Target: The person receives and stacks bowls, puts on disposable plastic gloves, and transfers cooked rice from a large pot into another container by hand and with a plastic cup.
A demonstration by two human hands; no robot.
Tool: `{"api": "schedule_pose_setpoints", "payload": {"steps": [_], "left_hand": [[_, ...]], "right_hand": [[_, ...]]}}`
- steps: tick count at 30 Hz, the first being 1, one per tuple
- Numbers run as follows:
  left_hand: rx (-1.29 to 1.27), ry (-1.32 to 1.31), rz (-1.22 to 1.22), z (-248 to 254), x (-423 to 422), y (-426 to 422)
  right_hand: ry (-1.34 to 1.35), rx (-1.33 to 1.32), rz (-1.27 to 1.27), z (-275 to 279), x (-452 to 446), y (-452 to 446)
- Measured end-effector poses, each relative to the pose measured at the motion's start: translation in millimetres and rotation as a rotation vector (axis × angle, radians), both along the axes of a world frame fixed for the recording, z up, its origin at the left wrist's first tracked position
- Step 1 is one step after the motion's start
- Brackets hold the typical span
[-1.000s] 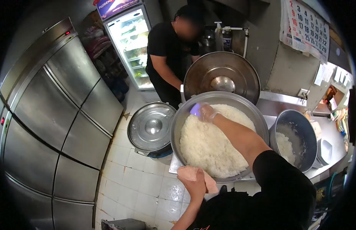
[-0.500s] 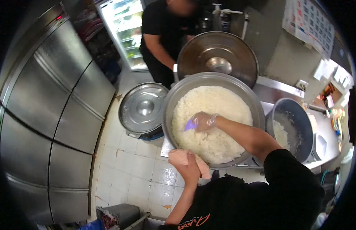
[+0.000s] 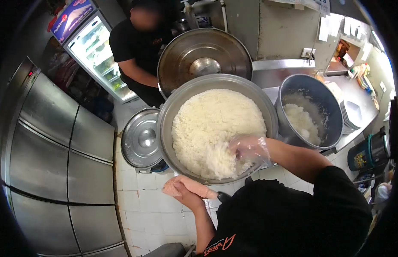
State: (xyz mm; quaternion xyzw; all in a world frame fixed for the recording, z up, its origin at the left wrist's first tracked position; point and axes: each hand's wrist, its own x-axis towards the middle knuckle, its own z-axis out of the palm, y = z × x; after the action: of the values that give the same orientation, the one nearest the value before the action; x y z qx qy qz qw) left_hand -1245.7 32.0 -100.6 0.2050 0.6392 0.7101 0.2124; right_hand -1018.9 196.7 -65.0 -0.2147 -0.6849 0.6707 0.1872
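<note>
Steel cabinets (image 3: 49,150) run off the left edge. A wide pot (image 3: 166,105) of rice (image 3: 216,111) hides the bottom of a brown lid (image 3: 177,60); a grey bucket (image 3: 289,124) stands beside it. The right forearm (image 3: 293,158) slants over the rim, its gloved hand (image 3: 250,150) blurred in rice, spread or closed I can't tell. The left hand (image 3: 187,198) grips a pink cloth (image 3: 194,187).

Fisheye bend, black corners. Fridge (image 3: 96,53) interior glows; right side bright. Right hand (image 3: 249,147) motion-blurred. Upper left dim.
</note>
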Motion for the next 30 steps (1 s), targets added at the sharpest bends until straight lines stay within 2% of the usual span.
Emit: {"api": "schedule_pose_setpoints", "payload": {"steps": [1,2,5,6,8,9,11,12,13,14,16,18,19,20,21,23,24,25,27,29,30], "left_hand": [[0.018,-0.02,0.023,3.6,-4.9,-1.8],[-0.007,0.1,-0.014,5.6,-16.6,-2.0],[-0.06,0.074,0.09,38.2,-8.5,7.8],[-0.052,0.106,0.062,36.0,-11.6,10.4],[-0.036,0.166,0.009,26.6,-23.5,13.5],[-0.031,0.181,-0.012,25.0,-25.3,15.4],[-0.028,0.21,-0.058,21.9,-26.1,17.8],[-0.038,0.209,-0.051,23.9,-23.0,17.8],[-0.05,0.21,-0.043,28.8,-18.4,17.2],[-0.059,0.211,-0.033,31.4,-16.1,17.5],[-0.048,0.19,-0.093,25.9,-18.3,15.9],[-0.07,0.143,-0.094,23.7,-18.9,11.8],[-0.094,0.106,-0.066,23.9,-17.4,11.1],[-0.112,0.068,-0.034,24.0,-16.5,10.8],[-0.085,0.026,-0.033,25.1,-17.1,8.2],[-0.022,-0.063,-0.011,27.9,-16.8,2.2],[-0.021,0.023,-0.017,26.6,-16.0,0.1],[-0.027,0.113,-0.029,24.0,-14.0,-3.4],[-0.057,0.277,-0.06,23.6,-6.1,-3.4],[-0.124,0.411,-0.084,27.4,5.7,3.3],[-0.125,0.394,-0.107,28.0,7.1,6.4]], "right_hand": [[0.103,-0.437,-0.14,4.6,0.4,-8.0],[0.202,-0.879,-0.283,10.8,1.8,-16.6],[0.308,-1.003,-0.604,48.7,1.0,-18.6],[0.384,-1.028,-0.553,38.1,11.6,-8.7],[0.597,-1.084,-0.738,90.3,25.5,-18.4],[0.79,-0.862,-0.372,89.1,49.3,-10.7],[0.975,-0.28,-0.332,90.7,104.5,-17.9],[0.839,-0.437,-0.842,127.2,120.0,-35.9],[0.723,-0.29,-1.076,132.4,152.3,-43.0],[0.459,-0.206,-1.15,115.4,214.4,-34.3],[0.166,0.066,-1.309,152.2,209.8,-52.4],[-0.914,0.818,-1.048,97.3,277.5,-23.8],[-1.436,1.158,-0.776,94.3,276.0,-22.8],[-1.48,1.199,-0.671,87.6,271.7,-32.1],[-1.434,0.582,-0.937,88.7,267.8,-30.2],[-1.557,1.068,-0.706,64.1,309.7,-8.4],[-2.033,1.295,-0.471,67.6,311.3,8.5],[-1.612,1.203,-0.928,122.6,261.4,-2.7],[-1.177,1.401,-0.896,155.8,216.7,17.8],[-1.208,1.291,-0.831,138.7,179.4,50.4],[-1.201,1.188,-0.635,149.7,136.8,60.3]]}}
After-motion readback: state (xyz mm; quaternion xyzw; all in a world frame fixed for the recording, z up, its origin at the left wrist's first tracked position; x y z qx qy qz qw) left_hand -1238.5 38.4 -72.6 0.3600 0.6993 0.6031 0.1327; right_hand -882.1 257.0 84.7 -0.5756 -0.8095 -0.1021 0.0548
